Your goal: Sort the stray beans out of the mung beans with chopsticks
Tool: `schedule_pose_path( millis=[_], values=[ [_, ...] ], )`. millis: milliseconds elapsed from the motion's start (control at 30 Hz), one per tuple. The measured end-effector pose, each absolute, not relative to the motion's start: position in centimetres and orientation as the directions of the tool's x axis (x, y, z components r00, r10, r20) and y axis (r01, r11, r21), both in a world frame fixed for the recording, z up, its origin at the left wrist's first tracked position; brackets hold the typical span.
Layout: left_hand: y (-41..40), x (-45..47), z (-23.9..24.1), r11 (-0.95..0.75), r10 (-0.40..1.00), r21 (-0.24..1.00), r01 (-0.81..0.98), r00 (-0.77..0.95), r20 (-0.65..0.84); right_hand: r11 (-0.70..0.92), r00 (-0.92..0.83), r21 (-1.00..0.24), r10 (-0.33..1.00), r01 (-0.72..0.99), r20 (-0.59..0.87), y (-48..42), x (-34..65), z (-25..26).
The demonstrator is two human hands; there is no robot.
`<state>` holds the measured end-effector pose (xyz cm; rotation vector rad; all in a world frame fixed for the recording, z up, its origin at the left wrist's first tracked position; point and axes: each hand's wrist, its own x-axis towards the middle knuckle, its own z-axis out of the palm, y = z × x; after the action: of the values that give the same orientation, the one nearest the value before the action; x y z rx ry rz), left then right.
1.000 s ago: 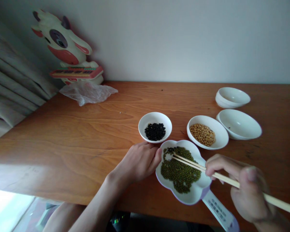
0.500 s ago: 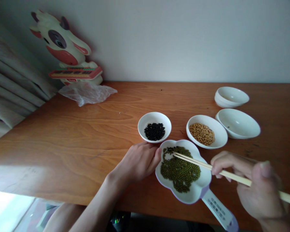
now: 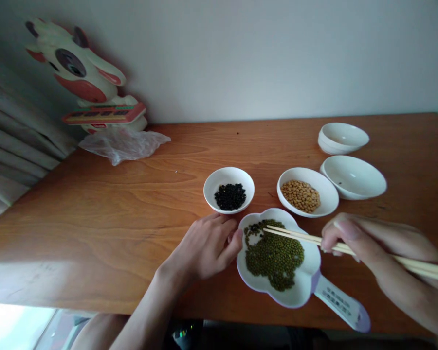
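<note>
A white, purple-rimmed flower-shaped scoop [image 3: 302,287] lies on the table with green mung beans [image 3: 277,255] in it. A few dark beans [image 3: 254,227] sit near its upper left lobe. My left hand [image 3: 213,243] is closed at the scoop's left rim, thumb against the edge and the other fingers curled, partly hidden. In my right hand [image 3: 372,248] is a pair of wooden chopsticks [image 3: 295,235]. Their tips are slightly apart over the beans by the dark ones; nothing shows between them. Just above my left hand stands a white bowl of black beans [image 3: 229,196].
A white bowl [image 3: 328,197] of yellow soybeans [image 3: 300,195] stands beyond the scoop. Behind it are another white bowl [image 3: 357,177], with a dark speck inside, and a further white bowl [image 3: 345,137]. A plastic bag [image 3: 126,146] and a cow-shaped toy keyboard [image 3: 104,115] are at the far left.
My right thumb has come down onto the chopsticks, whose tips have parted slightly. The scoop's handle has swung a little to the right. The camera view has shifted slightly.
</note>
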<state>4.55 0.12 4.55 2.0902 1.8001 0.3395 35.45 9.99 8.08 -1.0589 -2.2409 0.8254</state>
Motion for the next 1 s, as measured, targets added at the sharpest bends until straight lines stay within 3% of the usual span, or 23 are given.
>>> schedule_pose_path(
  millis=[267, 600, 1000],
  values=[
    [-0.3, 4.6, 5.0, -0.058, 0.979, 0.568, 0.821, 0.157, -0.127, 0.468, -0.566, -0.719, 0.815, 0.514, 0.127, 10.2, 36.6, 8.8],
    [0.5, 4.7, 3.7, -0.155, 0.977, 0.476, 0.866, 0.205, -0.055, 0.34, -0.609, -0.8, 0.793, 0.495, -0.039, 9.1, 37.4, 7.8],
    [0.6, 4.6, 3.6, -0.169, 0.974, 0.428, 0.888, 0.217, -0.066, 0.419, -0.689, -0.835, 0.722, 0.357, 0.068, 9.4, 35.3, 7.8]
  ],
)
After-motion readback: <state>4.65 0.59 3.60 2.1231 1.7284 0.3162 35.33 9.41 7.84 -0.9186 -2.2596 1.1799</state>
